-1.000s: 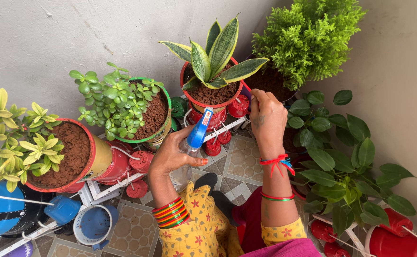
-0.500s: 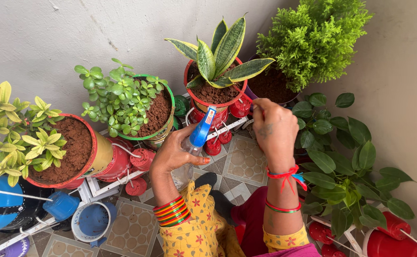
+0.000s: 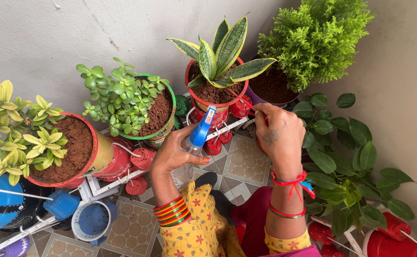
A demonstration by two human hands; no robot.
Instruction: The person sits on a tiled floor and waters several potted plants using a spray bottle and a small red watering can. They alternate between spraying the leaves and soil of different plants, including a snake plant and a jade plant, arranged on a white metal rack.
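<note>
Left hand [image 3: 174, 153] gripping spray bottle [image 3: 192, 148], right hand [image 3: 279, 134] pinching

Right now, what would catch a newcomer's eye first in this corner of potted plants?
Most striking is the striped, sword-leaved plant in a red pot at top centre, with a bushy bright-green shrub to its right. Just below, the left hand grips a clear spray bottle with a blue trigger head, while the right hand pinches a thin red stick near the pot's rim.

1 head-worn view, looking steeply down, close over potted plants [image 3: 208, 62], facing wall [image 3: 51, 33]
</note>
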